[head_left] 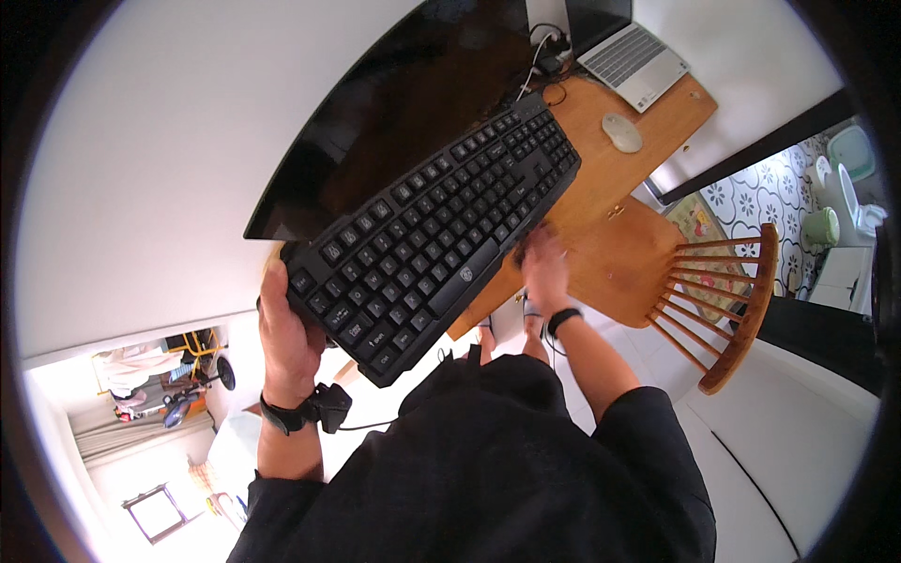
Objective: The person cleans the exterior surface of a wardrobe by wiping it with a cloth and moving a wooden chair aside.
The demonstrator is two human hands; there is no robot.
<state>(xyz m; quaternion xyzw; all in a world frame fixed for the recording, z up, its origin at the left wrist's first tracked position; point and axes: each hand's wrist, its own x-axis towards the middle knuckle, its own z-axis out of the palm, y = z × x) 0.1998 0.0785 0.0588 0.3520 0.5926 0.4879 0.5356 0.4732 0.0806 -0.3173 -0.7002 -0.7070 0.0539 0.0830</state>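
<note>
A black computer keyboard (pixel 436 239) is raised at a slant above the wooden desk, in front of a dark monitor (pixel 380 105). My left hand (pixel 285 331) grips its left end, the thumb on the frame near the corner key. Below the keyboard's front edge is my right hand (pixel 544 267), blurred, over the desk's near edge; something dark shows by its fingertips, too unclear to name. The keyboard hides part of the desk. A white mouse (pixel 622 133) lies on the desk at the right.
An open laptop (pixel 633 60) sits at the desk's far right, beside cables and a black adapter (pixel 549 63). The wooden desk (pixel 654 134) has a wooden spindle-back chair (pixel 739 317) close to its near side. A patterned mat (pixel 704 232) lies beyond the chair.
</note>
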